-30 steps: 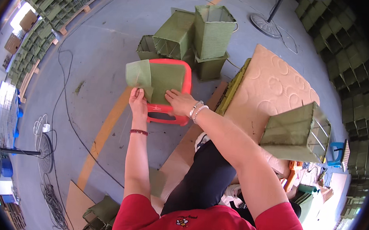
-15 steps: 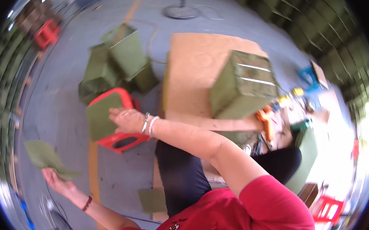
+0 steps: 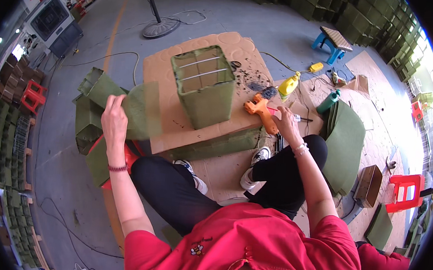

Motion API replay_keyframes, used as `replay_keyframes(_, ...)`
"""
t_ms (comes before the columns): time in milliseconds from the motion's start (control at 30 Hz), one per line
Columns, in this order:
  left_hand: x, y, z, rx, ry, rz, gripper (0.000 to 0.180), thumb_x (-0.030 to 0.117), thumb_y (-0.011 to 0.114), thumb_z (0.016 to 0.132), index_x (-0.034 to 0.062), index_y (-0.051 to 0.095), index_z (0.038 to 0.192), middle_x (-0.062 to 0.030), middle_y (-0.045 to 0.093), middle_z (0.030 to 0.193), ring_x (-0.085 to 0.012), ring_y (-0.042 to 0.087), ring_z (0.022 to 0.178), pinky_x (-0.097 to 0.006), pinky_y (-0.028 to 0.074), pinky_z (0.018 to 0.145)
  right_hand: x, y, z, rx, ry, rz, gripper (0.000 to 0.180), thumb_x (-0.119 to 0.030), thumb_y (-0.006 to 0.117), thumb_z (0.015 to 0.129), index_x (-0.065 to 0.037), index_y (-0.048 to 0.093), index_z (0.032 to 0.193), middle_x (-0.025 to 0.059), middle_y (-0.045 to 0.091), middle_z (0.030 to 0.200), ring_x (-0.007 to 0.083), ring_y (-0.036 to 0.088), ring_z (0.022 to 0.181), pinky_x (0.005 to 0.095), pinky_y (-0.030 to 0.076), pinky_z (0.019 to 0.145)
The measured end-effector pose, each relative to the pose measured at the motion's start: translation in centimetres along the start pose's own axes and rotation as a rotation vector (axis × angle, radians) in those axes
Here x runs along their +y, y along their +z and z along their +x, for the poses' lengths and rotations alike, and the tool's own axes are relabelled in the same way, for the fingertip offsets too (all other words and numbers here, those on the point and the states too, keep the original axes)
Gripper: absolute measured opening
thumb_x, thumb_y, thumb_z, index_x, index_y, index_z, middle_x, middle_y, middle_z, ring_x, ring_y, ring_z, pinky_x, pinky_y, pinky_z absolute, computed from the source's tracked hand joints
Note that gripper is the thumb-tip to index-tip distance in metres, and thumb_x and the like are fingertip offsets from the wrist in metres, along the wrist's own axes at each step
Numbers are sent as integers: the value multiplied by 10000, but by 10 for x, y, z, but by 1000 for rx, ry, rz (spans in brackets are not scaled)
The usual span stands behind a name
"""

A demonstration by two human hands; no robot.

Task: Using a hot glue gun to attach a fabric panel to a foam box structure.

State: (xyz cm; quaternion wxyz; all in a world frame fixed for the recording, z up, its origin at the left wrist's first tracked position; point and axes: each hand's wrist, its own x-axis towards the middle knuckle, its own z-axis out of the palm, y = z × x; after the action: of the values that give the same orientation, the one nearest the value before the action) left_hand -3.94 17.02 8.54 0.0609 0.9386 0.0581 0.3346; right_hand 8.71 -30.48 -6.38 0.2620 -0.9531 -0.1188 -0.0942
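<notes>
My left hand [image 3: 114, 120] is closed on the edge of a thin green sheet [image 3: 144, 111], blurred and held up beside the left of the cardboard. An open-topped green box [image 3: 206, 104] stands upright on the cardboard-covered work surface [image 3: 176, 137]. Two pale rods cross its opening. My right hand [image 3: 288, 127] is at the handle of an orange glue gun [image 3: 261, 110], fingers apart and bent toward it. Whether they touch the handle is hard to see. More green sheets [image 3: 103, 164] lie on a red stool [image 3: 131, 154] left of my knee.
Green boxes [image 3: 90, 113] are heaped at the left. Near the glue gun are dark scraps [image 3: 255, 80], a yellow bottle [image 3: 288, 86] and a green bottle [image 3: 328, 101]. Stacked green panels [image 3: 343, 149] lean by my right knee. A fan base [image 3: 161, 28] stands beyond.
My left hand has brought the green sheet from the lower left up beside the cardboard. My right hand has left the sheets on the red stool and crossed to the glue gun. The view has turned.
</notes>
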Motion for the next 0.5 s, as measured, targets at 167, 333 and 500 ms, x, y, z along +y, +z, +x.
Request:
replay_keyframes(167,31,20,16,-211,46,-136,313,98,611,823,33,611,1130,-138,640,906,-333,634,798,-410,495,688,-4,37,7,-119,32,-36,555,-350,690,784,-5,532,1189,231,589,1102,349,571,1054,421,459,873)
replay_keyframes(333,59,37,4,-196,199,-200,616,289,790,701,45,568,1221,-101,659,1028,-276,642,779,-356,496,657,-30,51,4,74,100,-207,694,-373,749,718,-63,456,1265,182,508,1056,344,505,1018,450,444,829)
replay_keyframes(500,79,27,8,-8,193,-306,682,281,809,657,86,541,1254,-78,632,1120,-255,639,881,-334,523,662,-35,43,13,82,48,-377,511,-263,756,644,-53,588,1078,142,489,1087,305,456,1081,426,390,904)
